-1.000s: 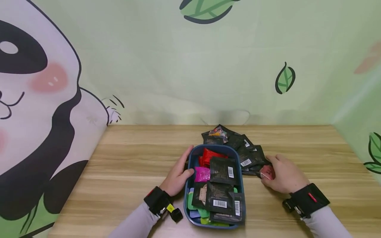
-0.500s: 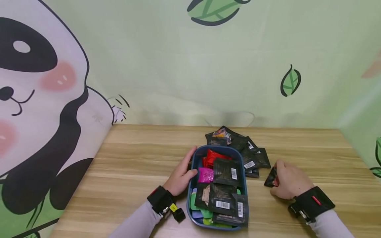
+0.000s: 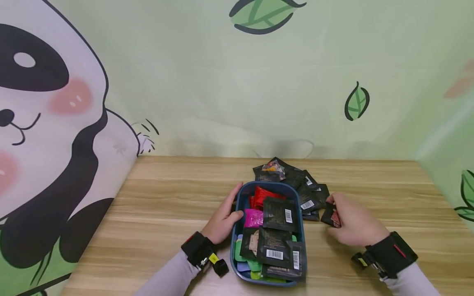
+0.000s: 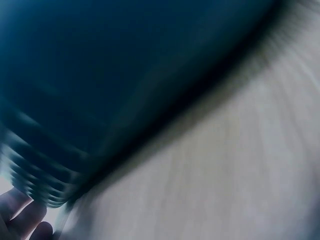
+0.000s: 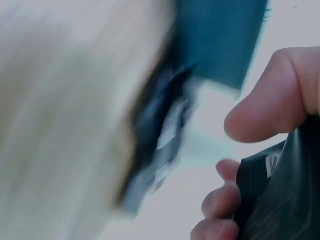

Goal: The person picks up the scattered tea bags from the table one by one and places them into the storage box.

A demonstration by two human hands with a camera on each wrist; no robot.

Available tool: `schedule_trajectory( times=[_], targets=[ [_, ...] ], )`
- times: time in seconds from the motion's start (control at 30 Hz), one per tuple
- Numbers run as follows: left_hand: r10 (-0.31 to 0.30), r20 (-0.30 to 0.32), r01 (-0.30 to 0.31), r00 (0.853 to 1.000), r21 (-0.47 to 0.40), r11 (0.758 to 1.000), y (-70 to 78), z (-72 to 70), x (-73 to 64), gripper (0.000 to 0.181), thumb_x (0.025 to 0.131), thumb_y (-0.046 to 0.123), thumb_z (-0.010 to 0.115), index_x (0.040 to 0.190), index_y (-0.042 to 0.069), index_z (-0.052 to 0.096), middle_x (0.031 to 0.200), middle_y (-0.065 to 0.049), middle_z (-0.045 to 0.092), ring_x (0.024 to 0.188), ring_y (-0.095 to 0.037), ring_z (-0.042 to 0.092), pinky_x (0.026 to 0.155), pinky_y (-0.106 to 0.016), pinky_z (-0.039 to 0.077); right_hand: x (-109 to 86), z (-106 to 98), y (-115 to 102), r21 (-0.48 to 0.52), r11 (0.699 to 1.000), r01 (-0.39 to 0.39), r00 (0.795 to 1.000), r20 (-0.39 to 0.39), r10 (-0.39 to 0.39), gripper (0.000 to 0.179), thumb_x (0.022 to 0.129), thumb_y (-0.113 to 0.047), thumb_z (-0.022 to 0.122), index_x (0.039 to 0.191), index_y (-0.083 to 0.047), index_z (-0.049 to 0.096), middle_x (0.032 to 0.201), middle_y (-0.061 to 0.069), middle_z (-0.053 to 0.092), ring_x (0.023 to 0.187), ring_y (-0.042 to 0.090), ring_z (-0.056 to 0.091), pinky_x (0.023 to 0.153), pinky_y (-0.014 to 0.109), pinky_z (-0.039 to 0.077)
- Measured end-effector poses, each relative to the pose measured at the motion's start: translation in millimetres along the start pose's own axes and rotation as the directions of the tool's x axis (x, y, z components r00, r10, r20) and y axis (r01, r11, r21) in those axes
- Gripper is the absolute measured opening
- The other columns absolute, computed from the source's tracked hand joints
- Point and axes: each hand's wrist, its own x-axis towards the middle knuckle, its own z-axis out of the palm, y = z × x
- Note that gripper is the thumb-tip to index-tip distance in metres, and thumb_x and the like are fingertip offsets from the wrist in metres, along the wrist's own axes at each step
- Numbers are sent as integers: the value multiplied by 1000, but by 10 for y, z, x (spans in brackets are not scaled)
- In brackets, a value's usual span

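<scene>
A dark blue box stands upright at the front centre, filled with small packets. My left hand rests along its left side, fingers stretched along the outer wall and thumb at the rim. Its fingertips show against the ribbed wall in the left wrist view. To the right of the box, my right hand pinches a black packet with a reddish patch. In the right wrist view the thumb lies over this dark packet, and several fingertips curl at its edge.
A loose pile of black packets, some with white barcode labels, lies behind and right of the box. Inside the box are black packets, red wrappers, a pink packet and green pieces. A printed backdrop rises behind the wooden table.
My right hand drew the packet rightward off the pile's edge, then came slightly back left toward the pile with it. The left hand stays at the box.
</scene>
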Motion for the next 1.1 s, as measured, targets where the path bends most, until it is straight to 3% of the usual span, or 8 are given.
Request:
schedule_trajectory(
  times=[0.2,0.33,0.57,0.8,1.1],
  targets=[
    [7,1,-7,1000,0,1000,-1,-5,4,72,99,13,46,162,30,16,165,6,21,149,-15,22,118,-51,20,130,-81,-490,59,984,168,985,-52,-165,61,68,-19,77,124,-9,55,79,-8,45,68,5,44,63,24,40],
    [26,7,-26,1000,7,1000,1,-9,23,73,98,13,46,163,28,16,165,6,20,149,-16,21,118,-50,19,229,-109,-818,96,970,224,974,-54,-220,64,67,-23,80,126,-13,55,88,-8,47,74,6,45,67,26,42],
    [8,0,-8,1000,5,1000,-3,-3,9,74,98,12,47,163,28,16,164,9,21,148,-12,22,118,-46,20,294,-61,-1266,136,941,311,950,-15,-312,67,65,-31,81,126,-18,55,106,-14,52,92,5,48,82,28,47],
    [40,7,-40,999,-4,999,-12,-8,28,73,98,12,47,163,25,16,165,-1,24,147,-17,25,118,-48,21,254,52,-1462,110,926,360,929,48,-367,69,66,-40,80,126,-18,56,102,-12,50,90,7,47,84,29,46],
    [22,2,-22,1000,-7,1000,10,-7,1,72,99,12,47,163,26,17,163,5,25,147,-17,27,117,-48,22,202,85,-1478,41,941,335,936,99,-338,75,66,-45,80,131,-16,56,100,-10,47,87,10,46,83,33,44]
  ],
)
